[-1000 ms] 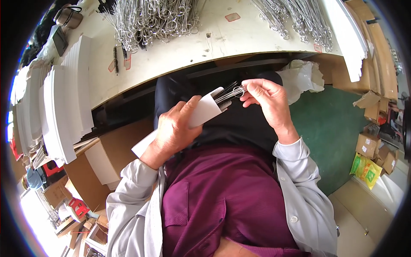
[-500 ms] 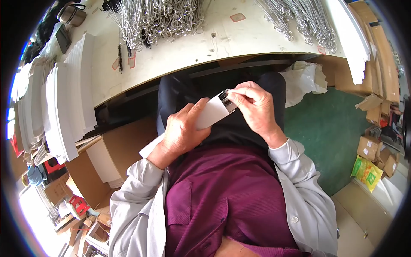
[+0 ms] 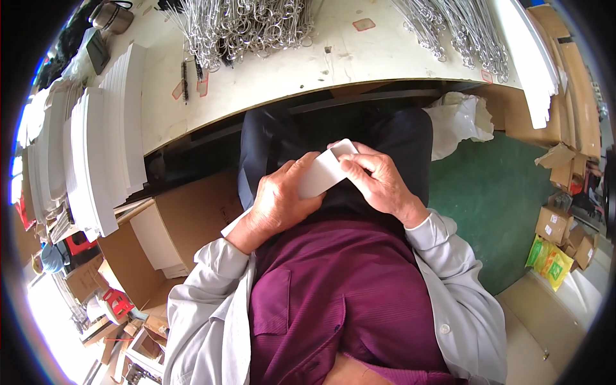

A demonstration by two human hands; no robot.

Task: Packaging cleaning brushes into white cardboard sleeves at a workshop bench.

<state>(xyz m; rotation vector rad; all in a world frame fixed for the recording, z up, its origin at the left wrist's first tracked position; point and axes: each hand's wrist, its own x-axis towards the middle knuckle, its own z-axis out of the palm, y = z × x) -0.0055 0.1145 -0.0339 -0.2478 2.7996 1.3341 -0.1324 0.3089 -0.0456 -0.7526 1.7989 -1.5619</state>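
"One worktop [image 3: 359,58], pale, spread across ten to two. Big stuff first. What else?"

"Green floor [image 3: 494,199] at three. White card stacks [image 3: 131,115], tall, overlapping, between nine and ten."

"Cardboard box [image 3: 212,205]?"

"Standing open, eight o'clock."

"And the metal?"

"Dense heap of ring-ended wires [image 3: 256,32] on the worktop at eleven. A smaller bunch [image 3: 465,38] between one and two, rings toward the near edge."

"Position of the white carton [image 3: 324,176]?"

"Centre of the dial, above the dark-trousered lap. Long, slim, slanting: lower end toward eight, flap end toward two."

"Left hand [image 3: 282,196]?"

"Wrapped round the carton's middle, back of the hand up, thumb along the upper side. Grip closed on it."

"Right hand [image 3: 378,183]?"

"At the two o'clock end. Narrow; thumb in front, fingers partly hidden behind, pinching the flap end."

"Smallest item?"

"Black-bristled brush [image 3: 185,83], thin, on the worktop at ten, just beside a red-edged mark [image 3: 203,87]."
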